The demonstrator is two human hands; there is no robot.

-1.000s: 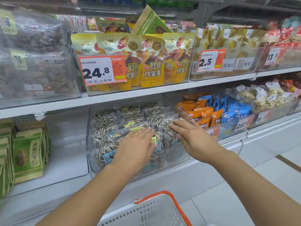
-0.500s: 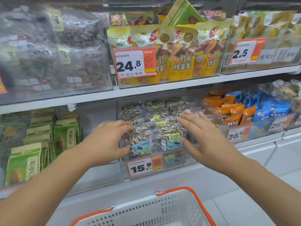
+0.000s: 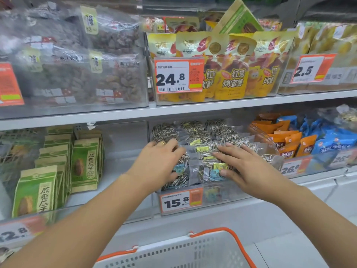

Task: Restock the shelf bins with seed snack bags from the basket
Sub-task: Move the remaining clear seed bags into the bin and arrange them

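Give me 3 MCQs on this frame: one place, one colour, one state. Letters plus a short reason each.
1. Where are both hands?
A. in the basket
B. on the striped seed bags in the bin tagged 15.8
C. on the upper shelf

2. What colour is the basket's rim?
A. orange
B. blue
C. black

3. How does the right hand lie?
A. fisted, empty
B. fingers straight, flat on the bags
C. gripping the price tag

Answers:
1 B: the left hand and right hand rest on the seed bags above the 15.8 tag.
2 A: the basket is white with an orange rim.
3 B: its fingers lie straight across the bags.
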